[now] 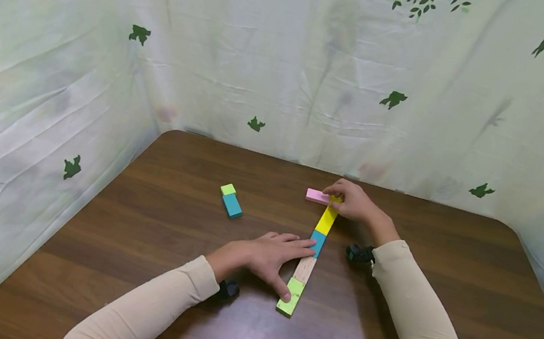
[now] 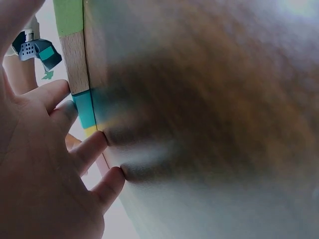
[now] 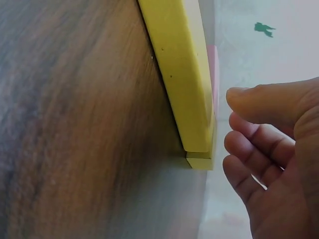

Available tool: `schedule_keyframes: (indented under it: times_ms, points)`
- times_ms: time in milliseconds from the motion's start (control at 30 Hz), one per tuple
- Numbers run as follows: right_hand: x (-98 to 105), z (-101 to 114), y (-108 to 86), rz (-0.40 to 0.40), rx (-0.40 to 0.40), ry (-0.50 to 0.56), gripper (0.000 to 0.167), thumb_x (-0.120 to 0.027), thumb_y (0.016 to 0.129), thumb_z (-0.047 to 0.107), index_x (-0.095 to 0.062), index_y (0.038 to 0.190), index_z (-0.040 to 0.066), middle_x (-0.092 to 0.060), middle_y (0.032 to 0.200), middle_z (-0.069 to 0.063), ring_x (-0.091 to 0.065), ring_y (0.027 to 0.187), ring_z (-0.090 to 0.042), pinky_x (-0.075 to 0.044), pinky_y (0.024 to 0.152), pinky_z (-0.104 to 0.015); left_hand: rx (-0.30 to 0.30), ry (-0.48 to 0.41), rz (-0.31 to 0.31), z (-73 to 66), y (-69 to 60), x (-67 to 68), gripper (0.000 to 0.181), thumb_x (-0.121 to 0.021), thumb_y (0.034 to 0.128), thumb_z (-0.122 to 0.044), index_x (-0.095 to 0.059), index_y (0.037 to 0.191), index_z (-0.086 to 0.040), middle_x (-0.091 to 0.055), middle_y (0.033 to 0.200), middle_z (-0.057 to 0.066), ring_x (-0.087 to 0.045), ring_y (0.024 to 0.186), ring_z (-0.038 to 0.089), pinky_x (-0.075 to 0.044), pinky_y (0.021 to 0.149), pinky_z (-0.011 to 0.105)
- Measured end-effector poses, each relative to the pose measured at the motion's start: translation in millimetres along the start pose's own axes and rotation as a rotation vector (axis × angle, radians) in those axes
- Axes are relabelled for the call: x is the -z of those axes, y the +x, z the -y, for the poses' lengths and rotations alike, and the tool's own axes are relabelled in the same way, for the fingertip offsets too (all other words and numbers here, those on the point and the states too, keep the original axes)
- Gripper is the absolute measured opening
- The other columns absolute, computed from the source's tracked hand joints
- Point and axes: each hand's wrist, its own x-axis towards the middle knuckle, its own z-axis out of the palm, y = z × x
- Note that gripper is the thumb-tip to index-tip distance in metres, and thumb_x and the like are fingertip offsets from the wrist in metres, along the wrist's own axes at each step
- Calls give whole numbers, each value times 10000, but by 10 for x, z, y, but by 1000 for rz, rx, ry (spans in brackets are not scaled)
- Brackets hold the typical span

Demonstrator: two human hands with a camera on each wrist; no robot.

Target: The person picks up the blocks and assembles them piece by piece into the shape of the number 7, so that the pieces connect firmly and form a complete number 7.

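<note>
A straight row of wooden blocks runs away from me: a light green block (image 1: 291, 296), a bare wood block (image 1: 304, 270), a blue block (image 1: 316, 243) and a yellow block (image 1: 326, 220). My left hand (image 1: 276, 258) lies with spread fingers along the row, fingertips at the blue block and thumb on the green one. At the far end, my right hand (image 1: 353, 201) hovers with bent fingers over a small yellow piece (image 3: 199, 162), beside a pink block (image 1: 317, 196) set crosswise. In the right wrist view, its thumb and fingers stand apart from the yellow block (image 3: 179, 74).
Left of the row, a small lime block (image 1: 228, 189) and a blue block (image 1: 232, 206) lie end to end on the brown wooden table (image 1: 148, 221). A pale curtain with leaf and bird prints (image 1: 287, 66) hangs behind the table's far edge.
</note>
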Motion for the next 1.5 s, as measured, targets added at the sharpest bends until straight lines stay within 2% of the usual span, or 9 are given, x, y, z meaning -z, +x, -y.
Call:
schedule_keyframes:
  times_ms: [333,1233,1400,1500]
  points:
    - [-32,-3,32,75,19,-47,325,-662,855,50,-715,1175,27,-643,1145,-135,-603,1041,-291,-507,960,-469,-5,-4,-3,-2,-5,-21,1025,-737,773,-634,-198,1591,-330,-73,1679,-163,-140,1556,223,-182,1230,511]
    - [-29,23,-9,93,30,-34,374,-659,840,44,-700,1211,24,-603,1196,-142,-572,1076,-309,-491,982,-491,-19,-8,10,-13,-17,28,1010,-726,798,-615,-204,1596,-285,-73,1689,-118,-138,1555,246,-175,1231,507]
    - [-24,19,-5,94,38,-40,370,-660,841,46,-701,1208,25,-603,1196,-142,-573,1082,-309,-488,987,-486,-27,-32,5,2,-17,37,944,-688,854,-575,-195,1599,-272,-63,1692,-106,-149,1553,251,-188,1227,501]
    - [-9,14,-13,95,21,-42,371,-660,843,48,-701,1211,33,-600,1205,-139,-569,1095,-313,-480,1000,-493,-30,-53,-34,36,-14,80,863,-651,907,-518,-210,1598,-247,-85,1692,-90,-189,1542,257,-228,1217,504]
